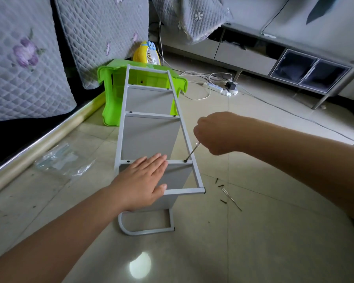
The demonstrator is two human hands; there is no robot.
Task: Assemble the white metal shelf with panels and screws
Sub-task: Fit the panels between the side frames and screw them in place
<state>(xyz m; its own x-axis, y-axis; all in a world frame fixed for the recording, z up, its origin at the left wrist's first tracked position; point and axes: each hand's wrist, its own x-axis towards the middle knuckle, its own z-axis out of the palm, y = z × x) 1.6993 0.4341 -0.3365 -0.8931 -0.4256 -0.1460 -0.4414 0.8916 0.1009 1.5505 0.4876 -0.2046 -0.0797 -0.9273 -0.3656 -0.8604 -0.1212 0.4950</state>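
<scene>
Head view shows my left hand (140,181) flat, fingers together, pressing the white metal ladder-framed shelf (151,127) lying mid-floor, while my right hand (217,132) at three o'clock clamps the slim steel screwdriver (190,153); I'd keep it square on the black screw (185,160).

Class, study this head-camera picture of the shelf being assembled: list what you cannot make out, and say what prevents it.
1. Screwdriver handle: hidden inside the right hand.
2. Screw under the tip: too small to tell how far in it sits.
3. Shelf frame near rung: partly covered by the left hand.
4. Plastic bag contents: blurred by its glare.
5. Loose screws on the floor: too small to tell apart.
</scene>
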